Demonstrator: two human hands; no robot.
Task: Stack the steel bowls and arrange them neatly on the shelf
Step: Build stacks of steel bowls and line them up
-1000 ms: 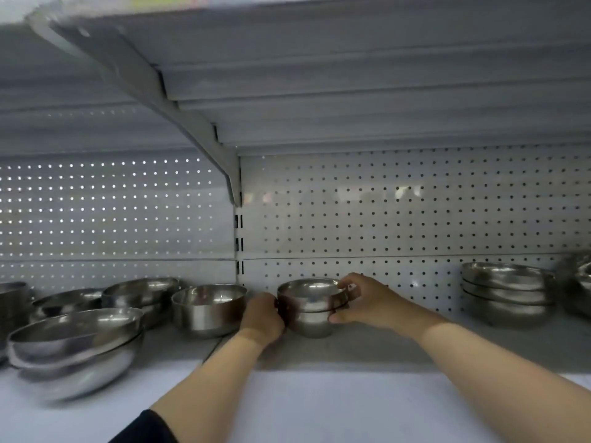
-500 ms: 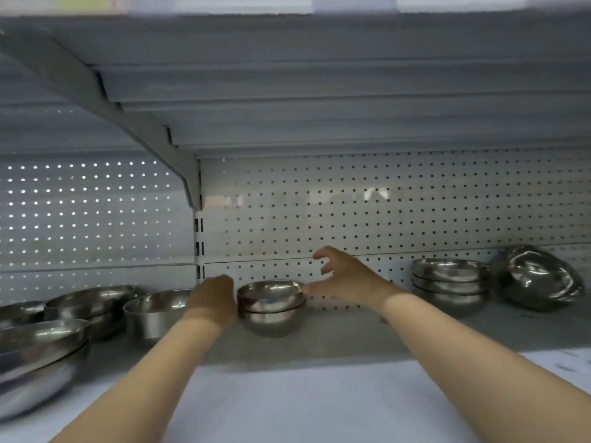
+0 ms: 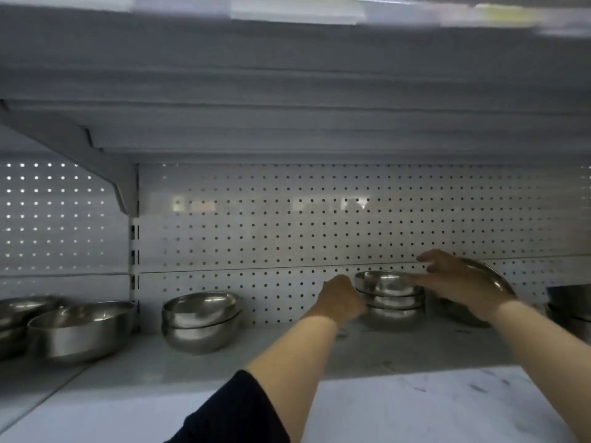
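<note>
A stack of three steel bowls [image 3: 388, 295] stands at the back of the grey shelf [image 3: 256, 359], against the perforated panel. My left hand [image 3: 340, 302] is at the stack's left side with its fingers curled against it. My right hand [image 3: 460, 282] hovers at the stack's right side, fingers spread and straight, blurred by motion. Behind the right hand a larger steel bowl [image 3: 494, 278] leans tilted against the panel, mostly hidden. A stack of two bowls [image 3: 200, 318] stands alone further left.
At the left sit a single bowl [image 3: 80, 327] and another stack [image 3: 19, 311] cut by the frame edge. More stacked bowls [image 3: 569, 302] stand at the right edge. An upper shelf with a bracket [image 3: 105, 174] hangs low overhead.
Both hands left the two-bowl stack and moved right to the three-bowl stack. The view has swung right with them, and the right hand stays spread.
</note>
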